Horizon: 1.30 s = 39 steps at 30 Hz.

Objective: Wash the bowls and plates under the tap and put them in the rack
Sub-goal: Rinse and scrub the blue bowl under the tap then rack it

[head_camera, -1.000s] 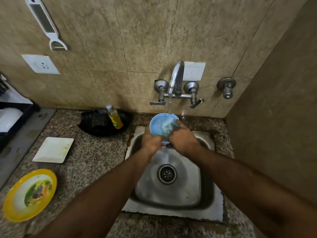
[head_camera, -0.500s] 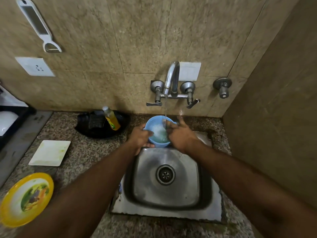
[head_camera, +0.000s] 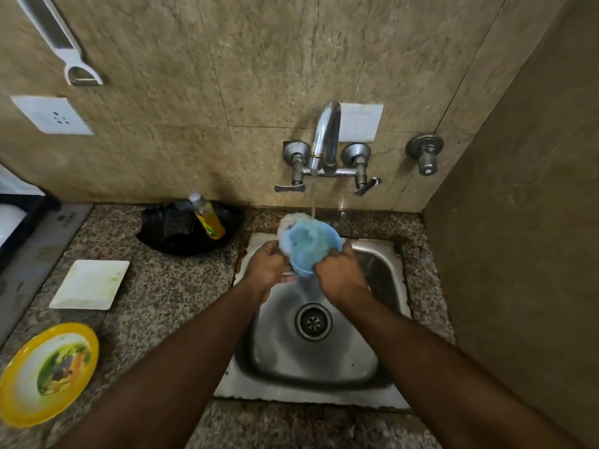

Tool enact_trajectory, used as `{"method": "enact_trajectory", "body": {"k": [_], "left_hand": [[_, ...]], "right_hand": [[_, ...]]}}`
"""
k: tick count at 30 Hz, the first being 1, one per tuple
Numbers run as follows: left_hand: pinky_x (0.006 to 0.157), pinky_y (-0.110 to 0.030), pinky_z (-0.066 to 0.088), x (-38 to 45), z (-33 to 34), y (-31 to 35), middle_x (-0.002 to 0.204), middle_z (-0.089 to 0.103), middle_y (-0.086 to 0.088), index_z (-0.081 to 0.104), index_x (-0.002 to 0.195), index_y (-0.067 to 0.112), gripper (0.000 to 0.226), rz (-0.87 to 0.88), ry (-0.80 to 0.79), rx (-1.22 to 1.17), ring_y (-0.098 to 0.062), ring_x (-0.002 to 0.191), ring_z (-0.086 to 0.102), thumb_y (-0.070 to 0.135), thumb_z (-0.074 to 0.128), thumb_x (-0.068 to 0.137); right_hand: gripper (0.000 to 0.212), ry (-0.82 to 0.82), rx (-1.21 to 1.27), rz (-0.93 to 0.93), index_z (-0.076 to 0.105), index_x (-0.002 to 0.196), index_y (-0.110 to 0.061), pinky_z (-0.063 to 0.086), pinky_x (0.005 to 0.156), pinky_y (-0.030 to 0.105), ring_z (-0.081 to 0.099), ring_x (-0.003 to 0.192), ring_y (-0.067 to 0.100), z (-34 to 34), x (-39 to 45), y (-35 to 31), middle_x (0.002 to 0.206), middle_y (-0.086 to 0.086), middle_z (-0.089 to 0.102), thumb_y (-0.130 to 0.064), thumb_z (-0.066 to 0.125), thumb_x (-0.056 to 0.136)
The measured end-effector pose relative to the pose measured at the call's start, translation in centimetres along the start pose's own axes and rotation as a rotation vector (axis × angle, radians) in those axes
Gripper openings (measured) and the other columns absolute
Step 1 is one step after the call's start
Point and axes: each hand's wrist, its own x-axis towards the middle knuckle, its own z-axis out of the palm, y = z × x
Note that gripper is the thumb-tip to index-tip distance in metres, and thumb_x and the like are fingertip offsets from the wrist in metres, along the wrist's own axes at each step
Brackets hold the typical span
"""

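A blue bowl (head_camera: 308, 246) is held over the back of the steel sink (head_camera: 382, 273), under a thin stream of water from the tap (head_camera: 325, 137). My left hand (head_camera: 269, 268) grips the bowl's left rim and my right hand (head_camera: 340, 275) grips its right side. The bowl is blurred and tilted toward me. On the counter to the left lie a white square plate (head_camera: 90, 283) with green smears and a yellow-rimmed round plate (head_camera: 45, 372). A dark rack (head_camera: 19, 218) shows at the far left edge, mostly cut off.
A black tray (head_camera: 168, 234) behind the counter holds a scrub pad and an orange soap bottle (head_camera: 207, 218). A side wall (head_camera: 518, 222) stands close on the right of the sink. A wall socket (head_camera: 52, 115) and a hanging peeler (head_camera: 61, 43) are at upper left.
The bowl has tipped and turned between my hands under the water. My right hand slid from the rim's top to its right side; the camera shifted slightly.
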Motion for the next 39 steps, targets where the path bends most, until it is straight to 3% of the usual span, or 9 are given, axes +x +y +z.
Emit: {"method": "enact_trajectory", "body": {"k": [6,11,14,19,23,27,33,36,39], "left_hand": [[0.065,-0.036,0.060,0.2,1.3,-1.2,0.089,0.069,-0.007,0.063,0.115,0.016,0.018,-0.069,-0.067,0.008,-0.015,0.062,0.065,0.006,0.060,0.100],[0.074,-0.056,0.064,1.0,2.4,-1.9,0.115,0.072,-0.020,0.064,0.127,0.005,0.029,-0.102,0.061,0.062,-0.040,0.099,0.073,0.016,0.063,0.100],[0.080,-0.053,0.063,1.2,1.9,-2.1,0.113,0.075,-0.016,0.071,0.117,0.012,0.020,-0.086,0.040,0.124,-0.034,0.098,0.073,0.015,0.066,0.098],[0.068,-0.035,0.059,0.6,1.5,-1.9,0.107,0.074,-0.011,0.070,0.109,0.012,0.030,-0.166,-0.014,0.081,-0.027,0.083,0.071,0.040,0.062,0.101],[0.063,-0.031,0.051,1.4,0.1,-2.1,0.100,0.070,-0.007,0.071,0.109,0.019,0.054,-0.178,-0.012,0.190,-0.024,0.074,0.062,0.068,0.056,0.093],[0.063,-0.033,0.049,1.3,-0.4,-1.8,0.097,0.070,-0.009,0.074,0.107,0.016,0.062,-0.156,0.023,0.236,-0.023,0.074,0.056,0.073,0.058,0.090],[0.059,-0.031,0.051,1.3,-0.1,-1.7,0.110,0.069,-0.015,0.070,0.119,0.013,0.063,-0.183,0.044,0.138,-0.026,0.082,0.063,0.067,0.066,0.087],[0.064,-0.036,0.058,1.2,0.8,-1.3,0.113,0.073,-0.016,0.070,0.118,0.014,0.059,-0.244,-0.020,-0.027,-0.033,0.091,0.072,0.064,0.069,0.087],[0.069,-0.044,0.062,1.7,1.2,-1.2,0.112,0.073,-0.019,0.068,0.110,0.016,0.039,-0.231,0.051,-0.106,-0.036,0.095,0.073,0.050,0.071,0.091]], "right_hand": [[0.026,-0.031,0.001,0.069,0.073,0.109,-0.025,0.021,0.118,0.049,0.062,0.107,0.023,1.2,-0.3,0.9,0.104,-0.003,0.072,-0.026,0.050,0.097],[0.026,0.021,0.093,-0.087,0.073,0.113,-0.027,0.022,0.114,0.045,0.063,0.111,0.021,1.6,-1.0,0.7,0.106,-0.006,0.074,-0.031,0.055,0.095],[0.025,0.000,0.197,-0.127,0.073,0.110,-0.032,0.030,0.107,0.043,0.063,0.113,0.020,2.4,-1.6,2.2,0.108,-0.006,0.074,-0.031,0.061,0.089],[0.027,-0.121,1.059,-0.078,0.075,0.090,-0.017,0.061,0.079,0.040,0.071,0.080,0.013,3.8,-1.7,2.9,0.087,-0.004,0.075,-0.018,0.082,0.063],[0.031,-0.256,1.862,0.275,0.070,0.114,-0.008,0.054,0.056,0.025,0.069,0.070,0.010,3.4,-2.0,2.6,0.093,0.005,0.072,0.000,0.070,0.085],[0.057,-0.372,2.203,0.496,0.064,0.132,-0.010,0.052,0.073,0.044,0.066,0.098,0.040,4.9,-1.8,2.3,0.116,0.023,0.071,-0.019,0.077,0.077],[0.026,-0.218,2.108,0.428,0.066,0.120,-0.006,0.053,0.058,0.031,0.065,0.085,0.031,3.7,-1.3,0.5,0.100,0.016,0.072,-0.010,0.066,0.094],[0.011,0.106,1.430,0.103,0.071,0.101,-0.010,0.054,0.074,0.037,0.065,0.083,0.022,2.7,-0.6,-0.4,0.094,0.008,0.071,-0.014,0.066,0.093],[0.021,0.151,0.704,-0.127,0.068,0.112,-0.025,0.044,0.096,0.042,0.064,0.112,0.023,1.5,-0.9,-0.7,0.112,-0.002,0.074,-0.032,0.057,0.095]]}}
